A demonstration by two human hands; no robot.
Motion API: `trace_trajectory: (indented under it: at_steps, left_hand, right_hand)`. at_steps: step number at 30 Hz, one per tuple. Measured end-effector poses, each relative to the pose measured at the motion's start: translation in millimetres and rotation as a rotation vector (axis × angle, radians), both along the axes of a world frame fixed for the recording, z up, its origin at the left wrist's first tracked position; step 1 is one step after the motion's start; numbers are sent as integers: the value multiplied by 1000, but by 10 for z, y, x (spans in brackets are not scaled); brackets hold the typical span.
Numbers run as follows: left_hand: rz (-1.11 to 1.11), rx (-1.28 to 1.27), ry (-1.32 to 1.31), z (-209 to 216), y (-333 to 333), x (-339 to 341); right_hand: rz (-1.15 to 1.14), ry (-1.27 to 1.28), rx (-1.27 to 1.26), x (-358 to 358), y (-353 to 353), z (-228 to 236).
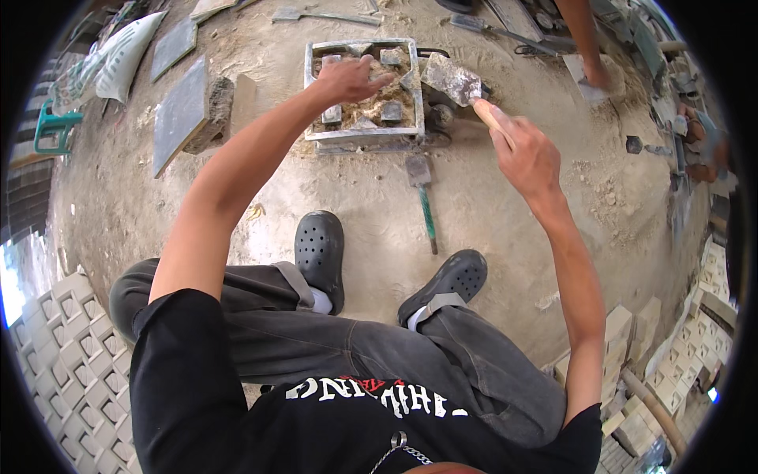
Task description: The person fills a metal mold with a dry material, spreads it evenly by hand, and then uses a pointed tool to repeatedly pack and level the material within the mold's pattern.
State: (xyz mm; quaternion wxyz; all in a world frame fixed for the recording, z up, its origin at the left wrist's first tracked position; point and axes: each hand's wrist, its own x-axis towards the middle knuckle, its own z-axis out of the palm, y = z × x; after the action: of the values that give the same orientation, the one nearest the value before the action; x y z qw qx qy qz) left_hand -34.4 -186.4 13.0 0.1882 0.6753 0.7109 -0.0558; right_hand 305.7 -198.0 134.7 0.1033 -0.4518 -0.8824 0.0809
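A square metal mould (363, 44) with small blocks in it sits on the ground ahead of me, its gaps filled with crumbly sandy mix (371, 103). My left hand (347, 80) reaches over the mould, fingers stretched out and touching or just above the mix; the fingertips are partly hard to make out. My right hand (527, 154) is wrapped round the wooden handle of a trowel (454, 79). The trowel's blade, smeared with pale mortar, lies just right of the mould's rim. Below the mould a small green-handled spatula (424, 201) rests on the floor.
Flat grey slabs (181, 114) lean at the left, near a white sack (130, 59) and a green stool (57, 126). Patterned blocks (71, 355) are stacked at lower left and right. Another person's hand (598, 75) is at upper right. More tools lie along the far side.
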Motion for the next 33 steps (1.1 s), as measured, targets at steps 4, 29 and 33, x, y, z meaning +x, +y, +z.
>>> trace_trajectory:
  at_steps: [4,29,33]
  left_hand:
    - [-31,-68,57,125,96,18]
    - [-432,150,205,-163,-676,645]
    - [-229,299,357,-86,-783,227]
  right_hand:
    - [-63,32,-35,137,33,-52]
    - [-227,-51,-237,1893,-724,-2000]
    - [-108,-102,-12,1604,-697,-1794]
